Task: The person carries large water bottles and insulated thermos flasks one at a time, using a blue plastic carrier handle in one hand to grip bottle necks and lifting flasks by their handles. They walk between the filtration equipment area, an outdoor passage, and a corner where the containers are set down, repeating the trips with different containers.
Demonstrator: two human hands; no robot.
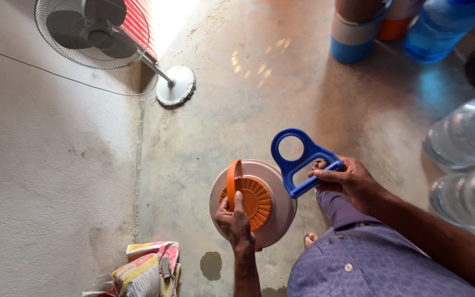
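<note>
At upper left a pedestal fan [92, 33] stands on the concrete floor [221, 110]; a folded cloth [147, 269] lies lower left. Your left hand [233, 223] is clamped on the round pale container [279, 203] with its orange ribbed lid [254, 201], at lower centre. The lid looks seated, its orange handle [231, 181] upright. Your right hand [350, 179] is closed around a blue bottle-carrier handle [302, 159], not yet fitted to anything. Clear water jugs [465, 137] lie at right.
</note>
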